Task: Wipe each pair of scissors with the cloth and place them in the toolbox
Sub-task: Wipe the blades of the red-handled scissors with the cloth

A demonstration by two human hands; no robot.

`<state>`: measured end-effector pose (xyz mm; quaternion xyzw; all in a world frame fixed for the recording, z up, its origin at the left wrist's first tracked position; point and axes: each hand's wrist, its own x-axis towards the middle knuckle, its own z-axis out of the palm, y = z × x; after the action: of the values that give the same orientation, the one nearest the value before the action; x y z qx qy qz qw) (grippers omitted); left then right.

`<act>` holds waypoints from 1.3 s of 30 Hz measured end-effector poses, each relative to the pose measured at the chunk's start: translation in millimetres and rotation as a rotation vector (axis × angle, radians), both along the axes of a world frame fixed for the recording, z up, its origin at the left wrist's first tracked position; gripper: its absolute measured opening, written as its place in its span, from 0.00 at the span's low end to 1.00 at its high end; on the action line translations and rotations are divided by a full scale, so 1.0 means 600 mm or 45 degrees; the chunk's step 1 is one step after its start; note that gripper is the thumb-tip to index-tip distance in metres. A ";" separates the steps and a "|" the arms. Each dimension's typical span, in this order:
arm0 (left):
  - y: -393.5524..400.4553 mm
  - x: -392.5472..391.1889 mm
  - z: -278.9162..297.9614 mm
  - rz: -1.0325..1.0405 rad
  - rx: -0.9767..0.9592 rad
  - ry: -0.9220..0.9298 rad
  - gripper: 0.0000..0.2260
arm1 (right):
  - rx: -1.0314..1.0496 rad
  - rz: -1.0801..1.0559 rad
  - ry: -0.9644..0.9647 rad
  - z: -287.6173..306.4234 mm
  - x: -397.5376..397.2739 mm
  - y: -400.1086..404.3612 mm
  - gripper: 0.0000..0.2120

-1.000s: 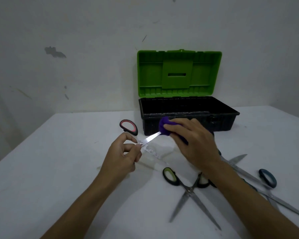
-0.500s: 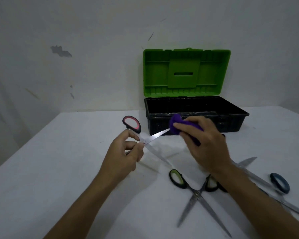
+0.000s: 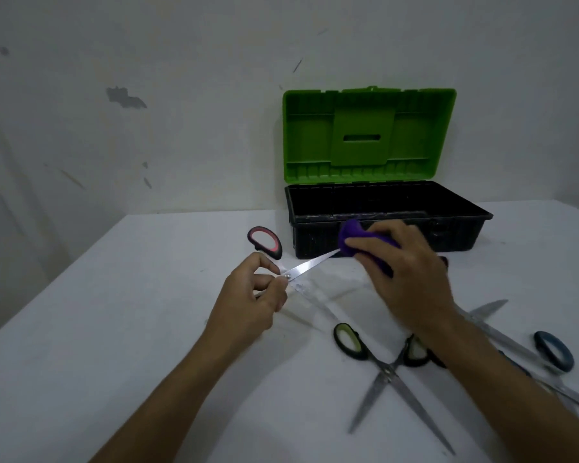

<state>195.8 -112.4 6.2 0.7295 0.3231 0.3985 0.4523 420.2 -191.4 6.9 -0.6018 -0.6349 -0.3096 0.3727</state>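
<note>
Before black ribbed toolbox, fuzzy purple cloth on shiny blade

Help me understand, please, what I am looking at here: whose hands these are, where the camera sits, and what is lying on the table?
There is no machine here. A person wears one wide-angle camera on the head, looking forward and down, so you see their own two bare hands.

The left hand pinches the red-handled scissors near the pivot, with the blades spread open. The right hand grips a purple cloth and presses it around the end of the raised blade, wiping it.

On the white table stands a black toolbox with its green lid tipped up; I see nothing inside. Nearer the person lie the yellow-handled scissors, open in a cross, and the blue-handled scissors at the right, partly hidden by the forearm.
</note>
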 end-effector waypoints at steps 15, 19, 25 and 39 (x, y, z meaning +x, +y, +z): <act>-0.001 -0.001 0.006 0.005 -0.093 -0.004 0.03 | 0.001 0.001 0.011 0.002 0.014 -0.013 0.14; -0.012 0.011 0.001 0.045 -0.115 0.053 0.08 | -0.078 0.274 -0.147 0.007 -0.034 -0.015 0.15; -0.008 0.005 0.010 0.107 -0.024 -0.018 0.08 | -0.346 0.394 -0.207 -0.016 -0.052 0.002 0.16; -0.004 0.009 0.009 0.147 -0.009 -0.073 0.09 | -0.306 0.179 -0.191 -0.017 -0.055 0.001 0.26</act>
<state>201.4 -115.0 11.7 0.6964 0.3530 0.4434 0.4403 387.0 -190.8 -3.4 -0.5713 -0.7339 -0.2486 0.2705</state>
